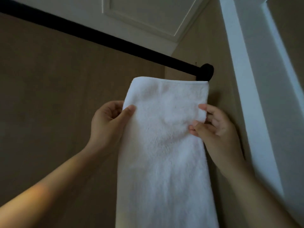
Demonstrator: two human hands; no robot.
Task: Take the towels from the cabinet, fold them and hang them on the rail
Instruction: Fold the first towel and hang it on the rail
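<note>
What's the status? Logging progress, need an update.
Both hands pinch the towel edges: left, right. Towel hangs near the rail end. Nothing blocking.

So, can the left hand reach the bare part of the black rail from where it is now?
Probably yes. The left hand pinches the white towel's left edge just below the black rail, and nothing lies between them. It would have to release the towel first.

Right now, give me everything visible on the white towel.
The white towel looks like plush terry cloth, folded into a long narrow strip. Its top edge is a smooth fold just below the black rail, near the rail's round wall mount; whether it is draped over the rail cannot be told. It hangs straight down past the bottom of the frame. The left hand pinches its left edge and the right hand its right edge.
</note>
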